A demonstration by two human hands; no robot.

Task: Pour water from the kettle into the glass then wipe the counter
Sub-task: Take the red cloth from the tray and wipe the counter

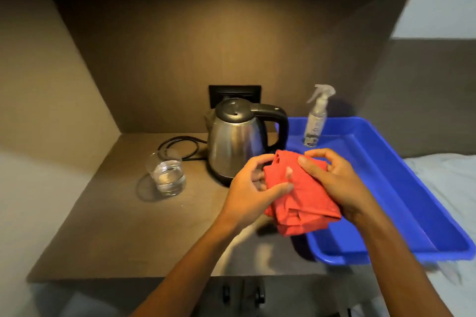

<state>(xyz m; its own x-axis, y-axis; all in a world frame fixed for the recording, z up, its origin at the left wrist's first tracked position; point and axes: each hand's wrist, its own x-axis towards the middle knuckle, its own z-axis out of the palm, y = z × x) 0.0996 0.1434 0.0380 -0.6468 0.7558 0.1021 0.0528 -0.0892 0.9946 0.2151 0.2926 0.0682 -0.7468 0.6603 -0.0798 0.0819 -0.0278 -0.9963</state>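
A steel kettle with a black lid and handle stands upright on the brown counter. To its left is a short glass, partly filled with water. A folded red cloth is held above the counter's right part, in front of the kettle. My left hand grips the cloth's left side, thumb on top. My right hand holds its right side, fingers curled over the upper edge.
A blue plastic tray sits at the right, overhanging the counter's front edge, with a clear spray bottle upright at its back. The kettle's black cord loops behind the glass. A wall socket is behind the kettle.
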